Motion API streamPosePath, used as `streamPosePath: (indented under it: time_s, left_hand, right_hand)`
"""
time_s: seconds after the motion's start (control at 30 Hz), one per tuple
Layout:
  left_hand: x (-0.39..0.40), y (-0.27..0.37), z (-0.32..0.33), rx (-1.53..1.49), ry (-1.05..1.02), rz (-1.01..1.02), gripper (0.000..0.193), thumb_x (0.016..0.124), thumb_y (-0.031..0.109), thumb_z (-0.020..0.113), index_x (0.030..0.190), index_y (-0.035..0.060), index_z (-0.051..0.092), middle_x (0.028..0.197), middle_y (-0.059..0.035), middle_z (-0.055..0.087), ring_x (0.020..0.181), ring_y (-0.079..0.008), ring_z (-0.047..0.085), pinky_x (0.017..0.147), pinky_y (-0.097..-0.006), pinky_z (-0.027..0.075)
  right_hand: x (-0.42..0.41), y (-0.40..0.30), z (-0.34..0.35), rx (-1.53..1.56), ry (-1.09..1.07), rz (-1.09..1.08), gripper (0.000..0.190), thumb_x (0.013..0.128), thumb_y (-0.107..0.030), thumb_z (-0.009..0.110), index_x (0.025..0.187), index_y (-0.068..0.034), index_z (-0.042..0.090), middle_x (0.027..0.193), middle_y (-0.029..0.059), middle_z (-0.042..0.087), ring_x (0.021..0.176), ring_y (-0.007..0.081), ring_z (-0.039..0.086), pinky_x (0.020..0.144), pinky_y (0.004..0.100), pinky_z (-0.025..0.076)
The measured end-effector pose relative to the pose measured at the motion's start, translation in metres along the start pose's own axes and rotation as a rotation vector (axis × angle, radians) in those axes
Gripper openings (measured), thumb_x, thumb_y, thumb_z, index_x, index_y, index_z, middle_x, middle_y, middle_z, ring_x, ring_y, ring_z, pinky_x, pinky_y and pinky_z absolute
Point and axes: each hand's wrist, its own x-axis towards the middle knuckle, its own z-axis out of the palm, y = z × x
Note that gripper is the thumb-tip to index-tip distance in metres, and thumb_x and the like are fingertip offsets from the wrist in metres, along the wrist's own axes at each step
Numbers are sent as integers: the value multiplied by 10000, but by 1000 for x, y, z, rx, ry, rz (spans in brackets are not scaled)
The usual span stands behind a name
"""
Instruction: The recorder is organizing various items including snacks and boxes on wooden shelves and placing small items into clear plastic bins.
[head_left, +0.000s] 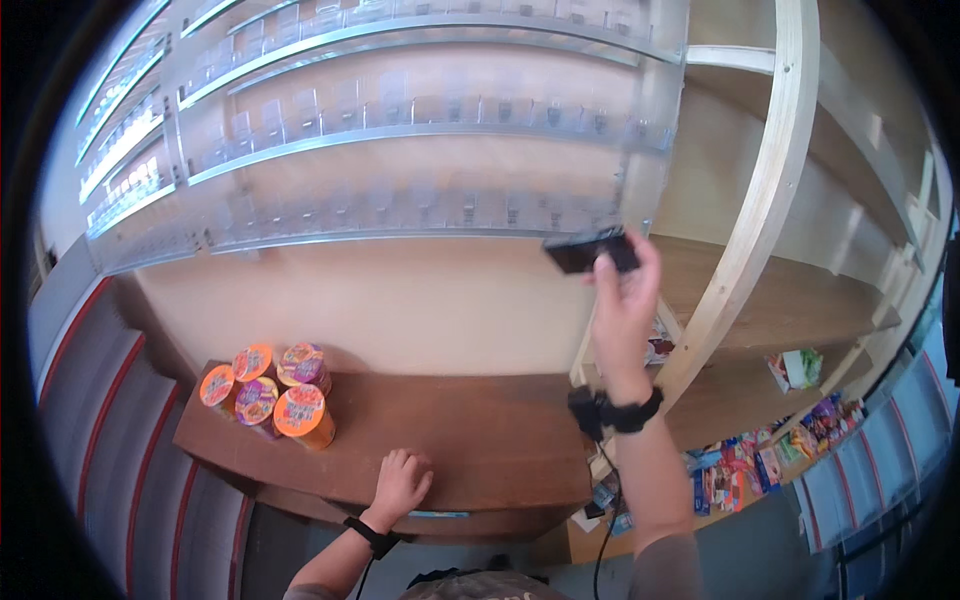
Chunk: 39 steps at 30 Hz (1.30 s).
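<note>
My right hand is raised near the right end of the lowest clear shelf. It grips a flat black box-like object, blurred and too dark to identify. My left hand rests at the front edge of the brown wooden counter, fingers loosely curled, with nothing visible in it. To its upper left stand several instant noodle cups with orange or purple lids, grouped at the counter's left end. Black straps circle both my wrists, with cables running down.
Clear plastic shelves with dividers hang on the wall above. A wooden post and wooden shelving stand at right, with colourful snack packets on a low shelf. Grey stepped racks with red edges flank the left side.
</note>
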Motion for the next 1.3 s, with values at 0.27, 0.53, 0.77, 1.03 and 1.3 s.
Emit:
streamPosePath:
  time_s: [0.27, 0.53, 0.77, 1.03, 1.3]
  left_hand:
    - [-23, -40, 25, -89, -77, -38, 262, 832, 188, 719, 1048, 73, 626, 1112, -141, 614, 1085, -359, 557, 936, -471, 442]
    - [-26, -46, 23, -166, -76, -24, 290, 828, 170, 729, 1065, 60, 603, 1138, -147, 603, 1101, -370, 546, 975, -485, 420]
    - [-29, -41, 22, -105, -65, -13, 285, 824, 163, 725, 1058, 55, 603, 1123, -144, 602, 1099, -367, 542, 972, -481, 420]
    - [-29, -40, 28, -50, -90, -14, 281, 818, 170, 723, 1057, 67, 618, 1135, -139, 602, 1118, -356, 541, 973, -485, 416]
    - [-28, -37, 27, -53, -67, 4, 300, 808, 152, 720, 1069, 65, 598, 1135, -134, 601, 1125, -352, 543, 972, -481, 416]
  right_hand:
    - [112, -5, -10, -339, -44, -111, 295, 985, 9, 554, 1273, -57, 558, 1139, 77, 657, 1016, 182, 634, 924, 304, 494]
    - [133, 5, -11, -565, -227, -44, 314, 945, 13, 575, 1249, -65, 563, 1103, 52, 657, 979, 148, 620, 863, 295, 500]
    - [137, 22, -16, -492, -242, 62, 531, 854, 34, 678, 1333, -80, 479, 1132, 100, 650, 1023, 183, 632, 909, 335, 507]
    - [146, 37, -37, -544, -267, -30, 557, 862, 30, 671, 1363, -84, 455, 1181, 143, 642, 1107, 261, 639, 991, 374, 484]
    - [138, 30, -27, -648, -160, -37, 563, 869, 42, 637, 1381, -83, 441, 1260, 220, 596, 1182, 369, 611, 1021, 422, 475]
